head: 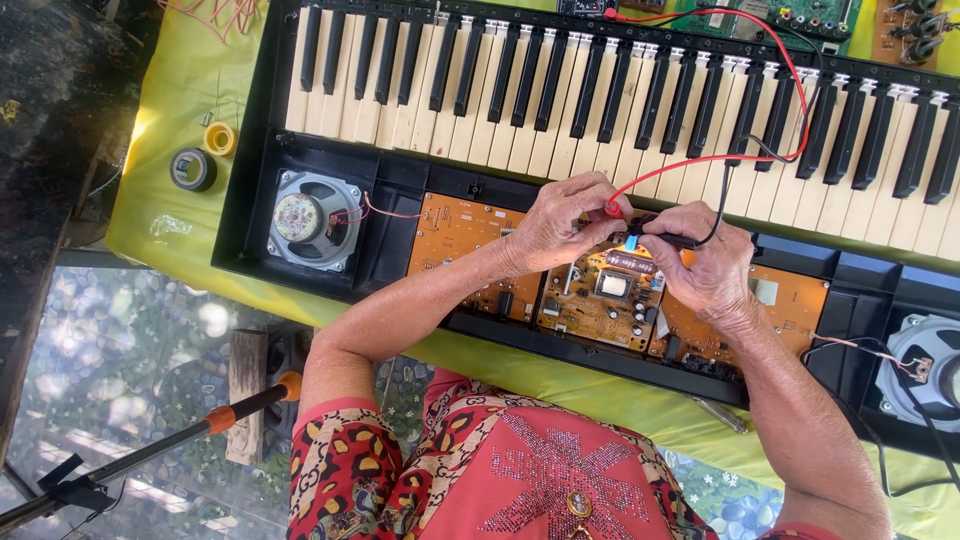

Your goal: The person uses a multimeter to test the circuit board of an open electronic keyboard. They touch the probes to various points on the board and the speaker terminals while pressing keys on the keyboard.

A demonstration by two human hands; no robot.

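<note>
Tape rolls, one black [193, 169] and one yellow [220, 138], are seen at the far left on the green cloth [180, 90], at 9 o'clock from the opened keyboard [600, 100]. A round speaker [310, 218] is set at the case's left end. The left hand [560, 222] is bent down at the wrist over the circuit boards [600, 290], its fingers pinched shut on the red probe [612, 208]. At its 3 o'clock, nearly touching, the right hand [705, 262] is curled around the black probe [665, 238], held level. Both probe tips are hidden under the fingers, so what they touch cannot be told. Red and black leads [790, 90] are looped over the keys towards 1 o'clock, where the boards are cut off by the frame. A second speaker [930, 365] is cut off at the right edge. Open cloth is left along the near edge, at 6 o'clock of the hands; the pole [150, 450] lies well apart at 8 o'clock.
</note>
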